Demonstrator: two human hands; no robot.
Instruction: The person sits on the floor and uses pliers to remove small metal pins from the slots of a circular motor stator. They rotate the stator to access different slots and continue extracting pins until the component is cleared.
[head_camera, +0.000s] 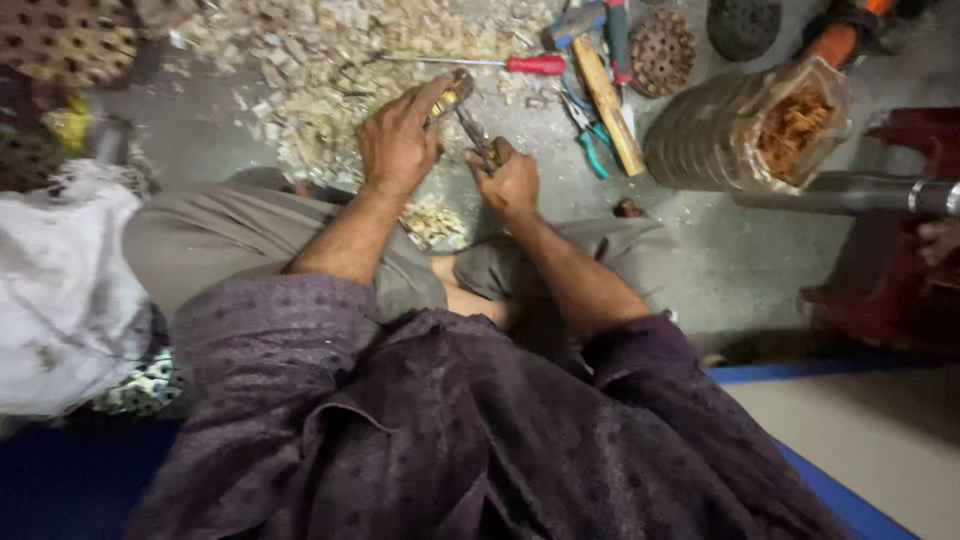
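I wear a dark purple shirt (450, 440) with a faint dotted pattern, sleeves pushed above my elbows, and grey-brown trousers (250, 245); my forearms are bare.

A small brass piece (452, 97) is held in the left hand (398, 142); pliers (478, 140) are gripped by the right hand (510, 182), near wood chips (330, 60).

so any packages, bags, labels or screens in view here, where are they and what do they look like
Clear plastic bag: upper right on the floor, lying on its side, open mouth showing orange-brown shavings, ribbed grey contents behind.
White sack: left edge, beside the person's knee, crumpled, soft, plain white.
No labels, signs or screens can be made out.
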